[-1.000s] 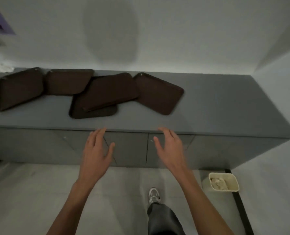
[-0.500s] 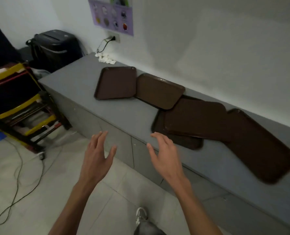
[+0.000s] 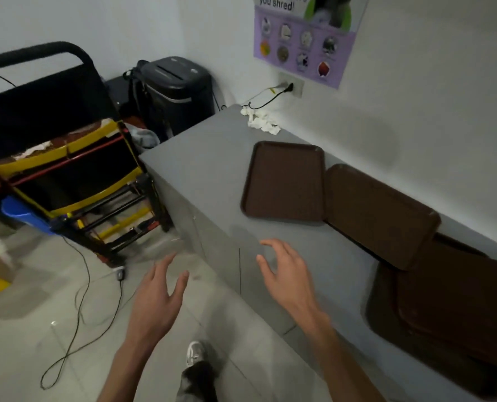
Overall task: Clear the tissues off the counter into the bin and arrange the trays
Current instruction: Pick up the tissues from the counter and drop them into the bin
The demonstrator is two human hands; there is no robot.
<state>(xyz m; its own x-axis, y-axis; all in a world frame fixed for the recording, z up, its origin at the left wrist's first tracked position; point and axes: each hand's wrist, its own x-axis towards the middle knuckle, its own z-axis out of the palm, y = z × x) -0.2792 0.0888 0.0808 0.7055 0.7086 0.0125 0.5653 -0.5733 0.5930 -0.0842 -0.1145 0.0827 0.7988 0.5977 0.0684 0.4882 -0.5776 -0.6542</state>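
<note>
Crumpled white tissues lie at the far left corner of the grey counter, by the wall socket. Several brown trays are strewn along the counter: one flat tray nearest the tissues, a second tray overlapping further trays at the right. My left hand hovers over the floor in front of the counter, fingers apart and empty. My right hand is over the counter's front edge, fingers spread, holding nothing. No bin is in view.
A black paper shredder stands on the floor beyond the counter's left end. A black and yellow cart stands left of the counter. A black cable trails across the tiled floor. A cable is plugged into the wall socket above the tissues.
The view has swung left and moved toward the counter's left end, so the tissues, shredder and cart now show larger. Both hands stay empty and spread; the floor bin has left the view.
</note>
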